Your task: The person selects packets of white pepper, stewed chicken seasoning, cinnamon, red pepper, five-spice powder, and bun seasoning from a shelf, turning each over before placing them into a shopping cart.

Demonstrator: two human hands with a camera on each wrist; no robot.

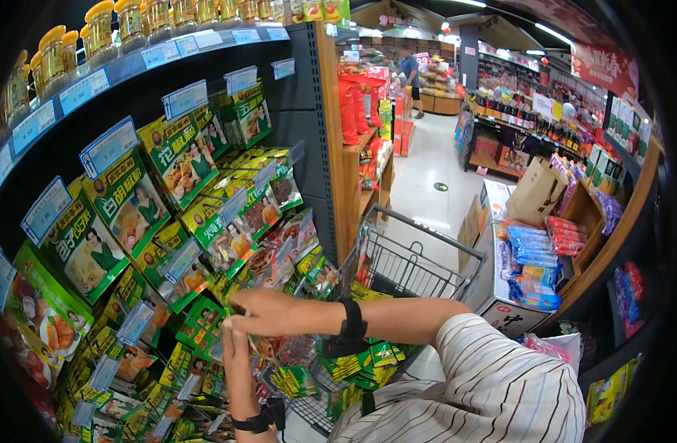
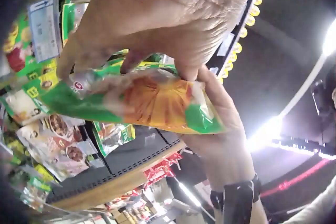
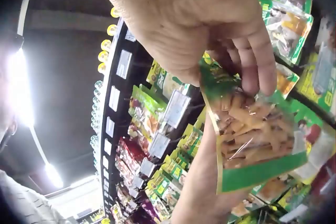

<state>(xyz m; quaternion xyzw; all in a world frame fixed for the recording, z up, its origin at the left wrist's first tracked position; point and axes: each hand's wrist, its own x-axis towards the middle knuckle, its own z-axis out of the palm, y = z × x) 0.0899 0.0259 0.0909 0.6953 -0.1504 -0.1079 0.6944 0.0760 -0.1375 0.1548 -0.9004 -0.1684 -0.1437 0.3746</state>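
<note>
Both hands are together in front of the packet shelf in the head view. My right hand [image 1: 270,314] reaches across from the right, and my left hand [image 1: 236,362] comes up from below to meet it. Between them they hold a green-edged spice packet [image 2: 157,103]. In the left wrist view the left fingers and thumb grip its upper edge, while the right hand [image 2: 223,108] shows behind it. Through the packet's clear window [image 3: 257,134], the right wrist view shows brown bark-like strips; curled right fingers are over its top. Hanging spice packets [image 1: 179,159] are close by.
A wire shopping cart [image 1: 419,260] stands beside the person, with several green and yellow packets [image 1: 368,365] in it. Yellow-lidded jars [image 1: 98,28] line the top shelf. A wooden shelf end [image 1: 326,140] borders the aisle floor [image 1: 419,177]. Boxes and snack bags [image 1: 532,247] stand right.
</note>
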